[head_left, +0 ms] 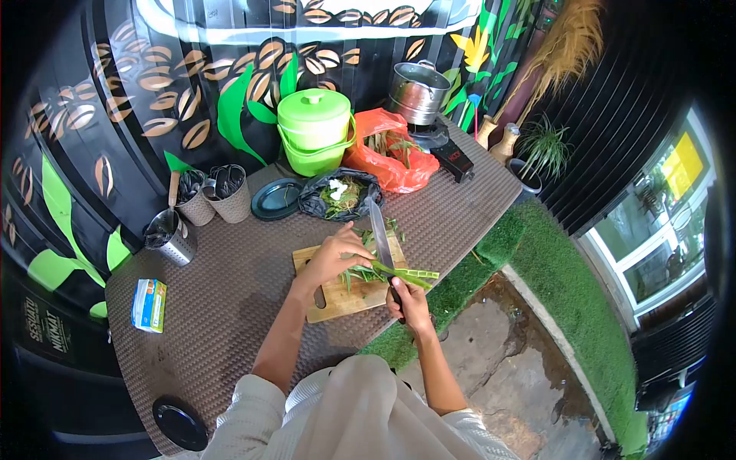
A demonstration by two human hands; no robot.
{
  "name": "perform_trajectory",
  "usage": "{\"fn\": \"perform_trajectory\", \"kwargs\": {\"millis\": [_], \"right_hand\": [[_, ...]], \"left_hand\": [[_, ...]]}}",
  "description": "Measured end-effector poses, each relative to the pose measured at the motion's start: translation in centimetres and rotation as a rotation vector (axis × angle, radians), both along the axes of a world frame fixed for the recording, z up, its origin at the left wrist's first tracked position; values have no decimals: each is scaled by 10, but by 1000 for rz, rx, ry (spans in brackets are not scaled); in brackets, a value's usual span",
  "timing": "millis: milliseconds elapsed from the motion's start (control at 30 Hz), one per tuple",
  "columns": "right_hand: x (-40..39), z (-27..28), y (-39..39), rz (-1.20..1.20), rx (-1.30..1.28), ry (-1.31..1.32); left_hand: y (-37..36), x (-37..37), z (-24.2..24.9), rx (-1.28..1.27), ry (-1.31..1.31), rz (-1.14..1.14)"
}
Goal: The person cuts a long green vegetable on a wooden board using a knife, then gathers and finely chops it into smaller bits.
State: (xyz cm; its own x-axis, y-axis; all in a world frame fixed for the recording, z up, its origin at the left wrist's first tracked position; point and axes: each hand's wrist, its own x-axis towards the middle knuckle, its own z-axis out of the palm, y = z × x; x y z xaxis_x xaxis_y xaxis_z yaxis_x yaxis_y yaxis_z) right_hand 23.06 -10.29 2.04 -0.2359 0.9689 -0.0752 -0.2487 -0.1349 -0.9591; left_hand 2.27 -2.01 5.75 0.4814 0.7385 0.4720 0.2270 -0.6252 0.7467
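- Green stalks [422, 274]: between the two hands, out across the right edge of the cutting board [345, 305], toward the near edge of the table [230, 307].
- Their long axis runs crosswise — the knife [380, 236] points away, toward the table's far edge, its blade crossing them.
- Right hand [412, 305]: closed round the knife's handle, nearer the stalks' outer ends.
- Left hand [333, 258]: fingers narrowed on their inner end; exact grip cannot be told.
- The stalks look slim, bright green, one seemingly notched; chopped greens [357, 277] lie on the board.
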Motion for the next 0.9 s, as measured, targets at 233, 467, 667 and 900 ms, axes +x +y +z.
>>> {"fn": "perform_trajectory", "kwargs": {"millis": [233,467,667,900], "right_hand": [[10,-10,-1,107,-29,38],[7,-10,-3,143,-39,100],[6,-11,-5,162,-75,154],[-1,-6,-3,86,-56,159]], "left_hand": [[1,5,-4,-2,-85,-55],[2,5,-10,-45,-194,-138],[4,10,-14,-214,-328,-163],[-3,13,-9,-550,-513,-164]]}}
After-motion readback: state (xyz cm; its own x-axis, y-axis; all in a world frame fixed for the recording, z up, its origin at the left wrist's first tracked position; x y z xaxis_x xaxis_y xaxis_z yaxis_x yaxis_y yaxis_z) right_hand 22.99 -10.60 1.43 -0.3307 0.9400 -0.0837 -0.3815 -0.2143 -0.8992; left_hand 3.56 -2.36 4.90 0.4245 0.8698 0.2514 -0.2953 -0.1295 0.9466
